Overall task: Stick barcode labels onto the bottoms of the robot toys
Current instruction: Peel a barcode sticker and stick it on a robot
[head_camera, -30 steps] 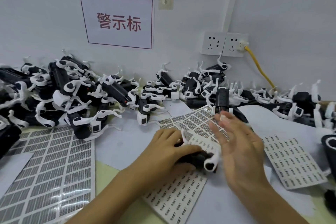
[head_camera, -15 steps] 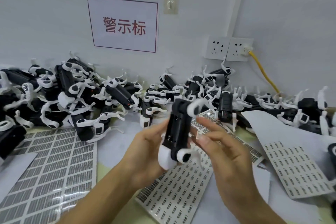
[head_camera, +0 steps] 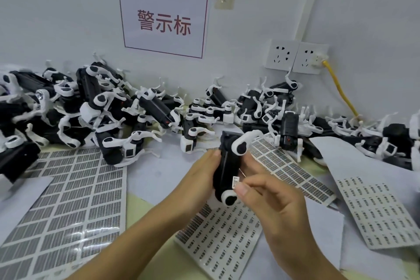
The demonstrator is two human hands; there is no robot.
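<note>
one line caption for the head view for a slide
Left hand holds black-and-white robot toy while right hand presses small white barcode label on.

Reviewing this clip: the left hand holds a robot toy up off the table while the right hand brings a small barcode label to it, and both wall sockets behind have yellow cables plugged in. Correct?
Not quite. The head view shows only the right wall socket with a yellow cable plugged in; the left wall socket is free. The rest stands: the left hand holds the robot toy up, and the right hand brings the barcode label to it.
</note>
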